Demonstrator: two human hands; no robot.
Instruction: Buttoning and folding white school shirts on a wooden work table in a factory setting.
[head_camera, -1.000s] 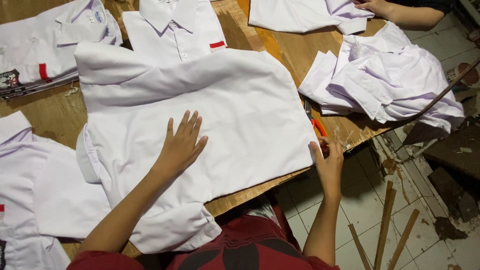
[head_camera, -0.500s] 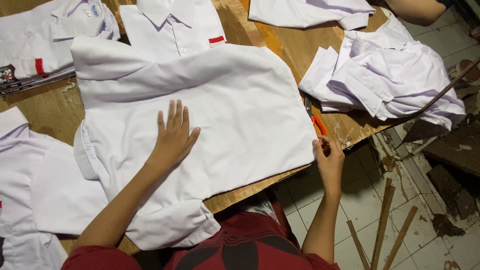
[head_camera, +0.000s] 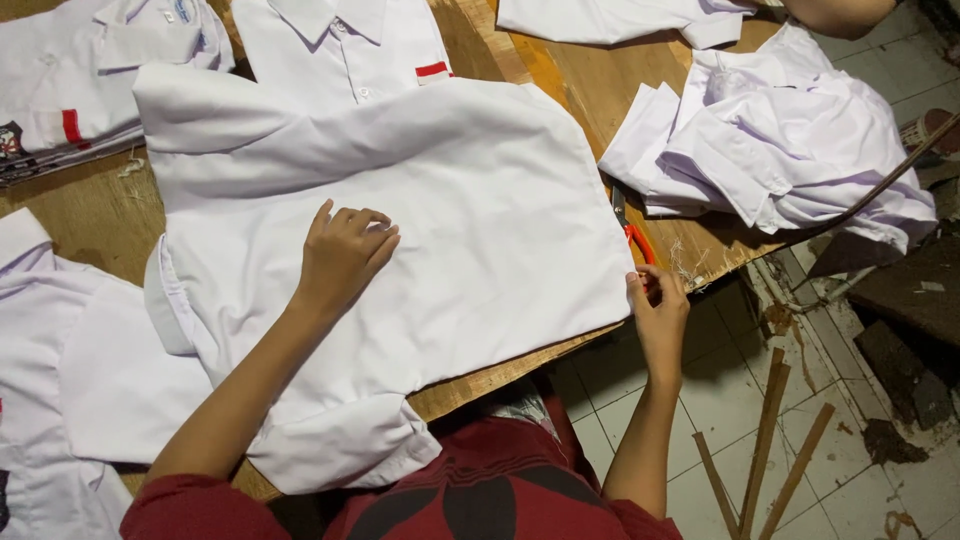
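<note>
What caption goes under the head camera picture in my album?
Left hand presses a white shirt flat on a wooden table; right hand grips its edge.

wooden table (head_camera: 85, 215) — white shirts (head_camera: 480, 230), scissors (head_camera: 632, 232)

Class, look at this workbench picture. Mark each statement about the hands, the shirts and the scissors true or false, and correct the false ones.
1. The left hand rests on the spread white shirt. True.
2. The right hand holds the shirt's collar. False: it is at the shirt's edge by the table edge.
3. Orange-handled scissors lie beside the spread shirt. True.
4. The scissors sit on the tiled floor. False: they lie on the wooden table.
5. The crumpled shirt pile is dark blue. False: it is white.
</note>
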